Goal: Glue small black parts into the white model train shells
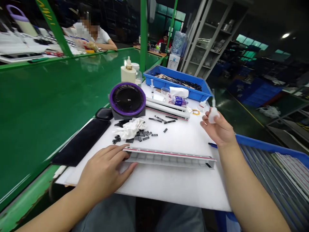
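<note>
Two bare hands work well apart over a white work board [154, 183]. The left hand [103, 170] is cupped over the left end of a long white plastic moulding [171, 158] with a red stripe, fingers on top and thumb along its near edge, so it appears held against the board. The right hand [220, 132] pinches a small white squeeze bottle [213, 115] upright, nozzle up, to the right of the moulding and not touching it. Beyond the moulding lie a second striped moulding [166, 110], a scatter of small black pieces [142, 137] beside a crumpled white cloth [130, 128], and, farther back, a blue plastic crate [177, 82]. (The left hand hides that end of the moulding.) What the black pieces are and what the bottle holds cannot be made out.
</note>
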Motion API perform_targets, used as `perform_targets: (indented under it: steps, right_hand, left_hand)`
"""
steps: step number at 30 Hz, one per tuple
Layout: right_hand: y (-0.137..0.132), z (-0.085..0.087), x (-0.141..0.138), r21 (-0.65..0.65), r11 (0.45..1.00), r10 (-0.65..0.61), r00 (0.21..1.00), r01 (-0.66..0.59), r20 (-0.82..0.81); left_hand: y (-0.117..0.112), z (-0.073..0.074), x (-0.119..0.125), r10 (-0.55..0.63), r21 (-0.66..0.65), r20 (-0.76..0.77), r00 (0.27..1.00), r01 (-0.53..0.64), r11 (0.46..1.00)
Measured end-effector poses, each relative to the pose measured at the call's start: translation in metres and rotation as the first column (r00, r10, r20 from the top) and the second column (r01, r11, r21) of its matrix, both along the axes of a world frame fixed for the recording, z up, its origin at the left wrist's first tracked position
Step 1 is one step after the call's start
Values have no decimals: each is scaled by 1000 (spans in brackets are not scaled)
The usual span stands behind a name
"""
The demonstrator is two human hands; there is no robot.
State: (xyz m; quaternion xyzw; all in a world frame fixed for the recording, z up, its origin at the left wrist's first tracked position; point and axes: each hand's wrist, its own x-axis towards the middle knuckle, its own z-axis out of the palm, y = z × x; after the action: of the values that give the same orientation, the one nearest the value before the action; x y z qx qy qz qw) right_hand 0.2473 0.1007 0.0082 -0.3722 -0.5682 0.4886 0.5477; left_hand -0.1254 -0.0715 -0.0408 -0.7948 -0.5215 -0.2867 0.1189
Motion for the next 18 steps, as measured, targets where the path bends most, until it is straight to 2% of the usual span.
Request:
perform_targets:
  steps: [3, 6, 10, 12, 18]
  right_hand:
    - [7, -8, -4, -31, 999, -32, 994, 35, 105]
    - [10, -12, -8, -1, 1000, 2, 954, -2, 300]
    - [9, -22, -14, 44, 998, 12, 777, -51, 630]
    - [8, -25, -18, 56, 997, -6, 717, -45, 697]
    - [-1, -20, -22, 78, 996, -27, 660, -49, 751]
  left_hand:
    - [2, 0, -1, -3, 14, 28, 1000, 2, 1000]
    - [4, 0, -3, -5, 17, 48, 999, 4, 1000]
    - [6, -1, -4, 3, 11, 72, 997, -4, 1000]
    - [6, -2, -5, 12, -6, 74, 997, -11, 1000]
    - [7, -12, -9, 24, -35, 113, 993, -21, 999]
